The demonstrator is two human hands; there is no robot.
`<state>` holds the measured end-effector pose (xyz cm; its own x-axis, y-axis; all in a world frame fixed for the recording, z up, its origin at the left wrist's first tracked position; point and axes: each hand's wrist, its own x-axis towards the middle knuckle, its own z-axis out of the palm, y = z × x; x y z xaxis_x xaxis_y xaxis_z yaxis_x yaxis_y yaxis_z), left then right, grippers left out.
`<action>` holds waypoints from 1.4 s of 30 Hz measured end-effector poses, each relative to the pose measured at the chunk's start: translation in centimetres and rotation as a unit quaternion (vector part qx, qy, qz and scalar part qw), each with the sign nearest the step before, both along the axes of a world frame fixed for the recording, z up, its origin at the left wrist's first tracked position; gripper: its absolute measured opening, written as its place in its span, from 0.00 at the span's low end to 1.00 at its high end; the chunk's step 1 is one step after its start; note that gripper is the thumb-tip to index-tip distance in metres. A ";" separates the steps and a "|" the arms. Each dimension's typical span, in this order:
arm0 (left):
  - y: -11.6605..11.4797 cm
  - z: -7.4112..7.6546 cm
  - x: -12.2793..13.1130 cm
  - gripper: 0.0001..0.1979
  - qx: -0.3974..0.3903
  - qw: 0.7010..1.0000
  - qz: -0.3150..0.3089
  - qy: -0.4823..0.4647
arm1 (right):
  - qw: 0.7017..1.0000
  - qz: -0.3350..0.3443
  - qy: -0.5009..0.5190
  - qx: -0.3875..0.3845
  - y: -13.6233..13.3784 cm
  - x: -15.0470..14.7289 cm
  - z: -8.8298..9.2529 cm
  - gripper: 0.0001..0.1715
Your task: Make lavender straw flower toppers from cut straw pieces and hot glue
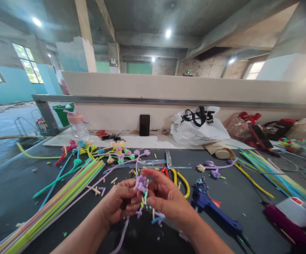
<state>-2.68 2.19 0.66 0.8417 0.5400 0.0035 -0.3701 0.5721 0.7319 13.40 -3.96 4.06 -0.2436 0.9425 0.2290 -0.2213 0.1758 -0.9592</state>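
Observation:
Low in the middle of the head view, my left hand (125, 199) pinches a small purple fuzzy flower (141, 183) between thumb and fingers. A purple stem (123, 234) trails down below that hand. My right hand (166, 194) curves around the flower's right side, thumb and index finger apart, the index fingertip close to its top edge; whether it touches cannot be made out. Beneath the hands lie short cut bits of pipe cleaner (157, 219). Just beyond are yellow-handled scissors (186, 185), partly hidden by my right hand.
Long pipe cleaners (63, 201) lie in a bundle at left, with finished fuzzy flowers (120, 151) behind. A blue glue gun (216, 211) is at right, near another pipe-cleaner bundle (269, 173). A phone (144, 125), white bag (199, 127) and lidded cup (77, 127) stand at the back.

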 end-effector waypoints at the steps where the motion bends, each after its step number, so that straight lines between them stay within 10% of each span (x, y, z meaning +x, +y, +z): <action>1: 0.0 -0.1 0.0 0.09 0.000 1.000 -0.005 0.011 | 1.000 0.003 -0.013 -0.003 -0.1 0.0 0.1 0.33; 13: -0.3 0.6 0.2 0.11 0.046 0.993 0.006 0.106 | 0.991 -0.099 -0.059 -0.061 1.1 -0.5 -1.3 0.16; 27: -0.5 0.7 1.5 0.16 0.247 0.927 0.162 0.230 | 0.989 -0.086 0.058 -0.102 1.5 -0.4 -1.8 0.14; 42: -0.1 0.6 0.4 0.11 0.100 0.986 0.098 0.095 | 0.984 -0.034 0.157 -0.080 1.2 -0.4 -1.7 0.17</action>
